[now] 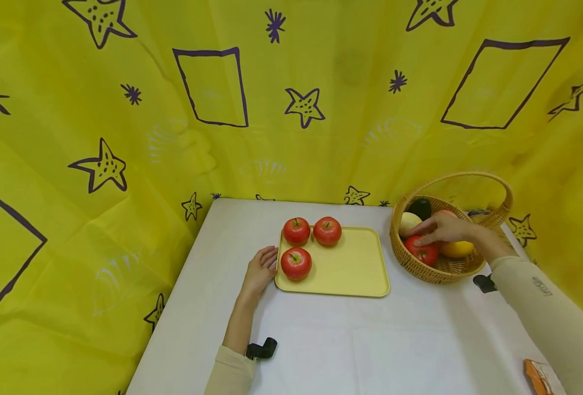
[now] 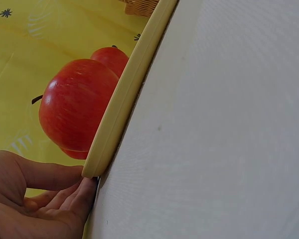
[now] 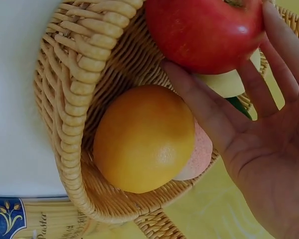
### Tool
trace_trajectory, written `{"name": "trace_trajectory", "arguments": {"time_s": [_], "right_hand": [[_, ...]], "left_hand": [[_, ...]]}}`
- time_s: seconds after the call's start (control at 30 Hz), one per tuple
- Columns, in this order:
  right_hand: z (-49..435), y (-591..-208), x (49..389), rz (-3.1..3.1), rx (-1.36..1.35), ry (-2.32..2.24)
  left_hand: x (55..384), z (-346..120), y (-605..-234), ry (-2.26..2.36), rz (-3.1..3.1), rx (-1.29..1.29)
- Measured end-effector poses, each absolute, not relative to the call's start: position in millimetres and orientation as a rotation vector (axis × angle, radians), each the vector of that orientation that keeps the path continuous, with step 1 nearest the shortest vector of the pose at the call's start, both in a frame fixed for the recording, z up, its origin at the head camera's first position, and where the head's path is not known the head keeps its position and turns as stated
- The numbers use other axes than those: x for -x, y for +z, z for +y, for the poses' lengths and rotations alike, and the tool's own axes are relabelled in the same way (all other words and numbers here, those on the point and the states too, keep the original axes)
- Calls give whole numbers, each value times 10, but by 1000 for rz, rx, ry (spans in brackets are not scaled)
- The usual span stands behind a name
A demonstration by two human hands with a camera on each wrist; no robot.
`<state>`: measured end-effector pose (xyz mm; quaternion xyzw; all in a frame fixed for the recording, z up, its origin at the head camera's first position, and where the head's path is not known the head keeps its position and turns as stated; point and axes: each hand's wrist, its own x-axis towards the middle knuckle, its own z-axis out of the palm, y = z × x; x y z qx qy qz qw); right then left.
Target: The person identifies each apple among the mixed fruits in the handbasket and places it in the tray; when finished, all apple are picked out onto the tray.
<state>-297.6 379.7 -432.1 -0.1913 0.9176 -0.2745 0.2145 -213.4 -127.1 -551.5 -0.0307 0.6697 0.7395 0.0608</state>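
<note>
In the head view, three red apples (image 1: 296,264) sit in the left part of a yellow tray (image 1: 350,269). My left hand (image 1: 260,271) is at the tray's left edge. The left wrist view shows its thumb and fingertips resting against the tray rim (image 2: 114,114), beside an apple (image 2: 77,107). On the right, my right hand (image 1: 444,229) reaches into a wicker basket (image 1: 431,274) and holds a red apple (image 1: 422,250) between thumb and fingers. That apple (image 3: 204,35) is near a yellow-orange fruit (image 3: 144,139) in the right wrist view.
The basket also has a pale round fruit (image 1: 409,224), a dark green one (image 1: 420,208) and a pinkish one (image 3: 199,154). Its tall handle (image 1: 461,174) arches overhead. A pasta packet (image 3: 40,219) lies by the basket. An orange-and-white packet (image 1: 543,377) is near the front right.
</note>
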Motion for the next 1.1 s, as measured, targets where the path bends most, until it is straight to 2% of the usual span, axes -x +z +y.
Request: {"name": "trace_trajectory", "arguments": {"time_s": [0.3,0.57,0.8,1.1], "right_hand": [[3826,-4353,2976,2411,476,-924],[3944,-4413,2951,2455,651,-965],[4007,-4283,2827,2366,323,-1153],[3988,-4195,2711,2374,218,-1300]], "left_hand": [[2135,-1271,-5507,2232,2038,94],[2151,-1279,-5536,2237,2025,93],[2146,-1282,-5526,2240,2031,102],[2148,-1280,-5529,2229,2039,100]]}}
